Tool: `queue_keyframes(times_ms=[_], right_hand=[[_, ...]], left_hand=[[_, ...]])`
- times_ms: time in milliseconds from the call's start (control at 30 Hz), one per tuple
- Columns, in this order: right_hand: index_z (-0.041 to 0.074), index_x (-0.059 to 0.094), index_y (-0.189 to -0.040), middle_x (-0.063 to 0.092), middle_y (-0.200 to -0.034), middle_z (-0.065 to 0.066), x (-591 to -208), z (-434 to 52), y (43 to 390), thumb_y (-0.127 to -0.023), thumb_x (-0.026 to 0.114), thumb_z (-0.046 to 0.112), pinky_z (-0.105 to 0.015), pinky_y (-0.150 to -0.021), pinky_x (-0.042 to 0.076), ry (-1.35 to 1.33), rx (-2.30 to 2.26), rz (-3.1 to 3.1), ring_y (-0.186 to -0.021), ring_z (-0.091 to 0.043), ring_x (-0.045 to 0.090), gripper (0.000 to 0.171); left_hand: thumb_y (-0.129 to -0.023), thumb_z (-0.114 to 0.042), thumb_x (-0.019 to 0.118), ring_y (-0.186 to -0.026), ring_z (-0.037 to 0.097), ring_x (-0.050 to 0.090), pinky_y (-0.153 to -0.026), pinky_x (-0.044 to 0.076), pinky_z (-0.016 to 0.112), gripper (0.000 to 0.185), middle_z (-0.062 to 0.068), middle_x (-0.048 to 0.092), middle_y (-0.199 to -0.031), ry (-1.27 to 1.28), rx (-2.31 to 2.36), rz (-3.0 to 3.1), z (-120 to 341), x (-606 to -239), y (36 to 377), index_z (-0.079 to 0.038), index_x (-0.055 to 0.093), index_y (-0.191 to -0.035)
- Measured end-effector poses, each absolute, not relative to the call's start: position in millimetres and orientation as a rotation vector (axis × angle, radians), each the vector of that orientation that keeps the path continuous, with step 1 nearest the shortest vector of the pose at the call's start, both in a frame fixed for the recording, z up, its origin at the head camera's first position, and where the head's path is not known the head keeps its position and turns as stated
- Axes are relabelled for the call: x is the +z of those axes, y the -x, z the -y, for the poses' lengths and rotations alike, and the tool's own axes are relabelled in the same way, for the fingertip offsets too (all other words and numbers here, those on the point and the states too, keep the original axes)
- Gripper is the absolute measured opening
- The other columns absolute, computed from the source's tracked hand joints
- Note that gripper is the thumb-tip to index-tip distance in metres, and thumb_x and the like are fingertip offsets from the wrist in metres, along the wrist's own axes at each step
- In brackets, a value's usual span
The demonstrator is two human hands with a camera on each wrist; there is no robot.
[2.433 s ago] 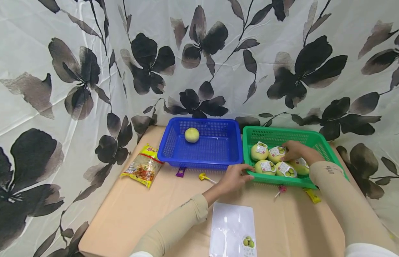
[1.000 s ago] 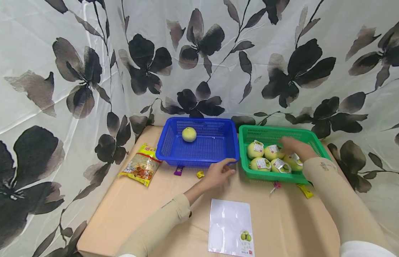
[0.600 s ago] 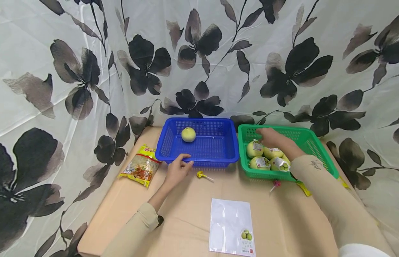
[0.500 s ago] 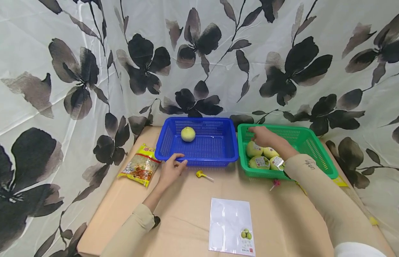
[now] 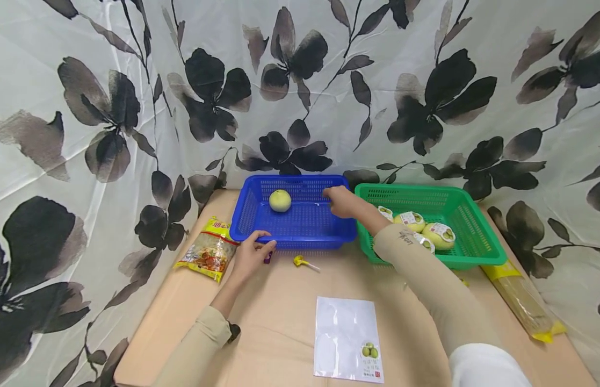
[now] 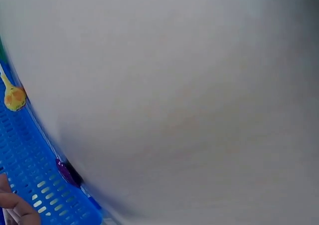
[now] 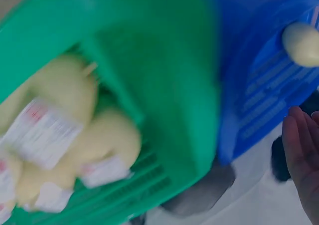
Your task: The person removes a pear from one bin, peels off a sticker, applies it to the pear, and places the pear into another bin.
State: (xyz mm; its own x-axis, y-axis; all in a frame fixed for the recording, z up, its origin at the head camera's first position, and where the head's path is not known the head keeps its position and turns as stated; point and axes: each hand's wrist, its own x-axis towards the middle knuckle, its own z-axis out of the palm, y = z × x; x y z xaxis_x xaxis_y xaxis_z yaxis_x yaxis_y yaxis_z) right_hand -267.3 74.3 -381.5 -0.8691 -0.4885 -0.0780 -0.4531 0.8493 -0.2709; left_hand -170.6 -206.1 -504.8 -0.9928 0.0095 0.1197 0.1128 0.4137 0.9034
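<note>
A blue basket (image 5: 300, 239) holds one pale yellow-green round fruit (image 5: 280, 201). My left hand (image 5: 250, 258) grips the front-left rim of this basket, fingers over the edge and thumb outside; only its fingers (image 6: 20, 210) enter the left wrist view. My right hand (image 5: 342, 202) hovers over the right side of the blue basket, holding nothing visible. In the right wrist view its fingers (image 7: 299, 140) are extended. The green basket (image 5: 478, 260) holds several similar fruits (image 5: 439, 236) with white labels, partly hidden by my right forearm.
A food bag (image 5: 210, 250) lies left of the blue basket, a long yellow-ended packet (image 5: 522, 301) at far right. In front are a purple candy (image 5: 268, 258), a yellow lollipop (image 5: 300, 261) and a white sheet (image 5: 345, 338). Floral cloth (image 5: 290, 59) hangs behind.
My left hand has gone from the green basket's front-left rim to the blue basket's front-left rim. My right hand has moved left from the labelled fruits to over the blue basket.
</note>
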Motion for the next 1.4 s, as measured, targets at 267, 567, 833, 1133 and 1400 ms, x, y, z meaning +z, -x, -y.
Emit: queue_keyframes(times_ms=[267, 567, 833, 1133, 1400], right_hand=[[-0.004, 0.056, -0.144, 0.061, -0.145, -0.020, -396, -4, 293, -0.100, 0.058, 0.000, -0.044, -0.117, 0.046, 0.768, -0.427, -2.812, -0.139, -0.034, 0.056, 0.044], [0.012, 0.038, -0.161, 0.039, -0.166, -0.012, -402, 35, 315, -0.103, 0.059, 0.008, -0.051, -0.128, 0.028, 0.719, -0.371, -2.759, -0.156, -0.034, 0.033, 0.061], [0.019, 0.021, -0.167, 0.018, -0.175, -0.010, -413, 52, 319, -0.105, 0.056, 0.009, -0.050, -0.130, 0.023, 0.645, -0.247, -2.708, -0.160, -0.030, 0.023, 0.072], [0.010, 0.051, -0.151, 0.024, -0.170, -0.021, -422, 55, 313, -0.103, 0.064, 0.017, -0.055, -0.123, 0.035, 0.607, -0.086, -2.792, -0.152, -0.043, 0.037, 0.050], [0.013, 0.045, -0.157, 0.049, -0.155, -0.018, -428, 55, 309, -0.100, 0.066, 0.015, -0.050, -0.117, 0.043, 0.629, -0.123, -2.788, -0.136, -0.032, 0.054, 0.060]], left_hand=[[-0.099, -0.019, 0.073, -0.089, 0.043, 0.075, -0.066, 0.061, 0.033, 0.033, 0.019, 0.079, -0.095, 0.100, -1.683, 2.562, 213, -505, 173, -0.001, 0.066, -0.125], [-0.097, -0.016, 0.076, -0.090, 0.044, 0.076, -0.070, 0.063, 0.044, 0.030, 0.019, 0.079, -0.093, 0.136, -1.720, 2.529, 207, -508, 177, 0.000, 0.068, -0.121], [-0.096, -0.016, 0.076, -0.092, 0.044, 0.076, -0.068, 0.062, 0.038, 0.028, 0.018, 0.080, -0.093, 0.149, -1.734, 2.525, 209, -509, 175, -0.003, 0.068, -0.120], [-0.095, -0.014, 0.078, -0.088, 0.044, 0.076, -0.069, 0.063, 0.045, 0.026, 0.018, 0.079, -0.091, 0.128, -1.700, 2.516, 209, -510, 173, -0.004, 0.070, -0.117], [-0.094, -0.015, 0.078, -0.088, 0.043, 0.076, -0.065, 0.061, 0.033, 0.031, 0.018, 0.079, -0.091, 0.113, -1.681, 2.514, 208, -511, 171, -0.001, 0.069, -0.120]])
